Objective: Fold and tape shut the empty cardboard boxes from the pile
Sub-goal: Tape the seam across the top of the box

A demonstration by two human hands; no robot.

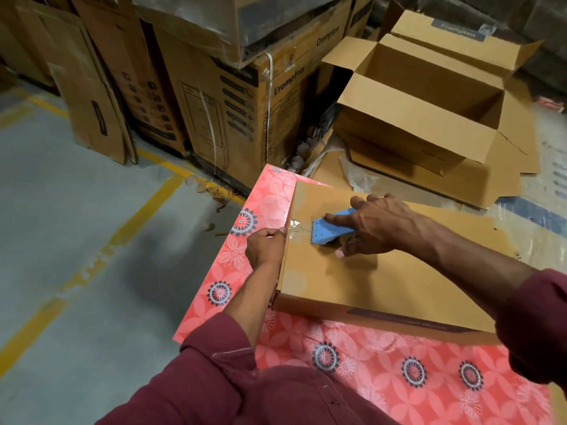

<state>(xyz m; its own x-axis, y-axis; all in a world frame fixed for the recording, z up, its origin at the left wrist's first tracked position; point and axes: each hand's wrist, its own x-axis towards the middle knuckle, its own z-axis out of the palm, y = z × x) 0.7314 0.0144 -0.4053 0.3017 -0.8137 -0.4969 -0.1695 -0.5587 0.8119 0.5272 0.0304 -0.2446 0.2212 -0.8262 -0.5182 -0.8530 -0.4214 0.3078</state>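
A pink flowered table (383, 357) carries a flat closed cardboard box (362, 271). The right hand (372, 228) grips a blue tape dispenser (333, 227) pressed on the box top near its left edge. The left hand (265, 250) pinches the clear tape (296, 230) end down over that edge.

Closed box (383, 271) on the table (399, 363), open box (429, 111) behind, stacked cartons (227, 111) behind-left

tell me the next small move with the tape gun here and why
Probably draw the blue tape dispenser rightward along the box top. The right hand holds it just inside the left edge, only a short strip of clear tape is laid, and the left hand pins the tape's end at that edge.
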